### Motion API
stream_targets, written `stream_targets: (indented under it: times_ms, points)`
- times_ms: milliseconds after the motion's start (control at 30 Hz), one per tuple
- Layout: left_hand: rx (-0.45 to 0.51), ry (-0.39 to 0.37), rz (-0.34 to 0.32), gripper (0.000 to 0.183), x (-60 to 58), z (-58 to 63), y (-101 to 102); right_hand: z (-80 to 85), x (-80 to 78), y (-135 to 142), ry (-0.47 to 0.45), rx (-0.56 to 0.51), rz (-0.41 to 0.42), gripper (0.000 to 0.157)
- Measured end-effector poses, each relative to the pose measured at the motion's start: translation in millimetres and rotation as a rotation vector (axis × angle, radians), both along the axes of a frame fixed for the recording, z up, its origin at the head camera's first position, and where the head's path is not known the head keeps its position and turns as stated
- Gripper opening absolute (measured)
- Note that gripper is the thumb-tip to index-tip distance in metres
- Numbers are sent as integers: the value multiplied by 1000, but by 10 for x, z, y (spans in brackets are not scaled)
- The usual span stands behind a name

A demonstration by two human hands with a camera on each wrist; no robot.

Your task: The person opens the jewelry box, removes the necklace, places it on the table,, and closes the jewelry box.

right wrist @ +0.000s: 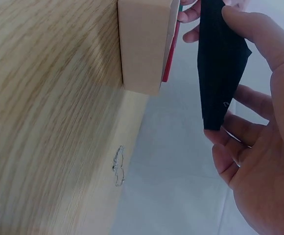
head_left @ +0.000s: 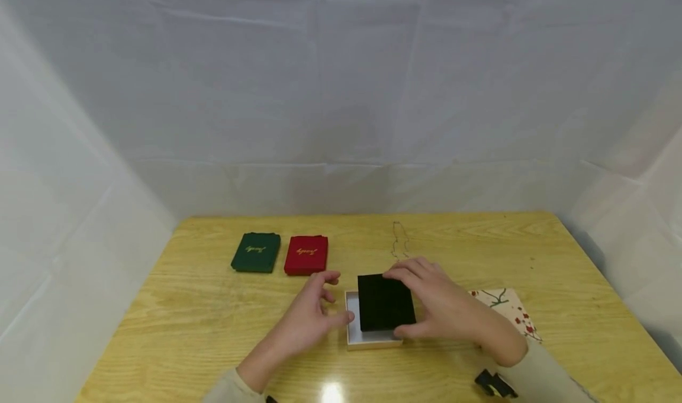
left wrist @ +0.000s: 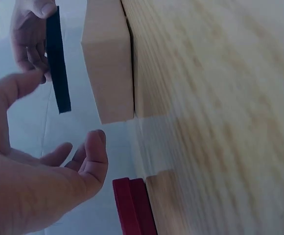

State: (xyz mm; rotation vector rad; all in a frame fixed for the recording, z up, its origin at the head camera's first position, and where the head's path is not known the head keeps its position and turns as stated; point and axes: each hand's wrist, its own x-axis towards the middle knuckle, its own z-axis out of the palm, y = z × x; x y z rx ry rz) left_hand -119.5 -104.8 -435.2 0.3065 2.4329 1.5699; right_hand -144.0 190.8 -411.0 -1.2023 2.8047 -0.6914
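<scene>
A flat black square pad [head_left: 386, 303], like a jewelry box insert, is held by its edges between the thumb and fingers of my right hand [head_left: 439, 305]. It hovers above an open shallow box [head_left: 375, 345] with a white inside and pale outer walls. In the right wrist view the pad [right wrist: 220, 63] stands apart from the box [right wrist: 144, 46]. My left hand [head_left: 306, 323] is at the box's left side, fingers spread and loosely bent, holding nothing. The left wrist view shows a gap between the left hand [left wrist: 49, 181] and the pad [left wrist: 58, 63].
A green pouch [head_left: 256, 252] and a red pouch [head_left: 306, 255] lie at the back left. Behind the box is a thin chain [head_left: 401, 240]. A floral-patterned lid [head_left: 508, 311] sits partly behind the right forearm, near a small black item [head_left: 495, 384]. White sheets surround the wooden table [head_left: 186, 308].
</scene>
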Motion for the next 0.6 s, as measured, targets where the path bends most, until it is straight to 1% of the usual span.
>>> stream_targets:
  times_ms: [133, 300, 433, 600]
  points:
    - [-77, 19, -72, 90, -9, 15, -23, -4, 11, 29, -11, 8, -3, 90]
    - [-161, 50, -166, 105, -11, -2, -33, -9, 19, 50, -10, 14, -1, 90]
    - [-210, 78, -211, 110, -15, -37, -27, -7, 19, 54, -30, 19, -3, 90]
    - [-249, 76, -245, 112, -26, -62, -19, 1, 13, 49, -51, 43, -3, 89]
